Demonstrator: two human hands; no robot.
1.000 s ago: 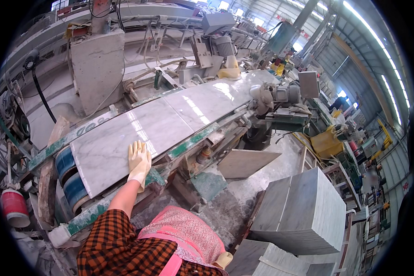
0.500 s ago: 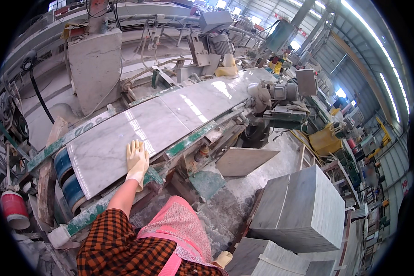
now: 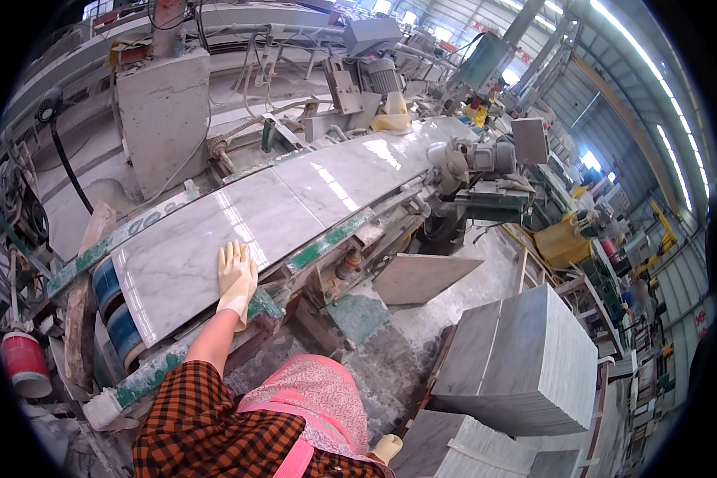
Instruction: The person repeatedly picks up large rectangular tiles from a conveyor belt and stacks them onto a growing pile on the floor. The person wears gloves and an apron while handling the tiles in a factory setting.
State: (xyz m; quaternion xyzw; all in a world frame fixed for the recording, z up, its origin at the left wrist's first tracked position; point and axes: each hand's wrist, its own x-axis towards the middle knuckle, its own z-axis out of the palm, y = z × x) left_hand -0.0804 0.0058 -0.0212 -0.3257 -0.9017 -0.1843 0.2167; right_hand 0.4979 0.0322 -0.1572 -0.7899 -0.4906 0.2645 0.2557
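Observation:
My left hand [image 3: 237, 277], in a cream glove, lies flat with outstretched fingers on a polished grey-veined marble slab [image 3: 179, 259]. This slab rests on a roller conveyor, its near end lying over blue rollers [image 3: 124, 331]. Beyond a thin seam, a second marble slab [image 3: 327, 191] continues the row toward the machine. Low in the picture, my right hand [image 3: 386, 448], also gloved, hangs beside a stack of marble slabs [image 3: 434, 446]. It is small in view and its fingers are partly hidden, so I cannot make out whether it grips anything.
A tall stack of cut slabs [image 3: 518, 358] stands at the right. A loose panel [image 3: 426, 279] leans beside the conveyor's green frame [image 3: 331, 247]. A motor unit [image 3: 494, 158] overhangs the conveyor's far right side. A red and white bucket [image 3: 25, 364] stands at the left.
The slabs have shifted very slightly toward the lower left, along the conveyor. My left hand stays nearly in place on the near slab, and my right hand has hardly moved.

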